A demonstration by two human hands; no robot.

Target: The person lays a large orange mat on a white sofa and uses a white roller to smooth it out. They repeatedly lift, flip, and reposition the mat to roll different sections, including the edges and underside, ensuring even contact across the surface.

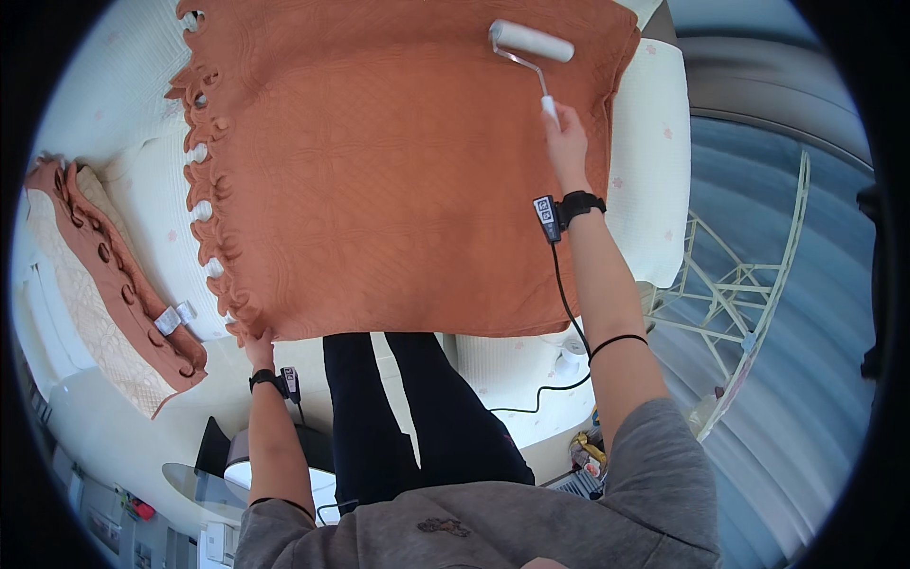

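A rust-orange quilted cover (398, 185) with a scalloped left edge lies spread before me. My right hand (567, 139) grips the white handle of a lint roller (533, 41), near the cover's upper right. The roller's white cylinder is over the fabric; whether it presses on it I cannot tell. At the cover's lower left corner, my left hand (259, 348) has its fingers on the scalloped edge and pinches it. Part of those fingers is hidden by the fabric.
Under the cover shows a white quilted bedspread (650, 163) with small pink flowers. A folded orange and cream textile (121, 284) lies at left. A pale metal rack (739, 291) stands right, before blue-grey curtains (803, 355). A black cable (561, 284) hangs from my right wrist.
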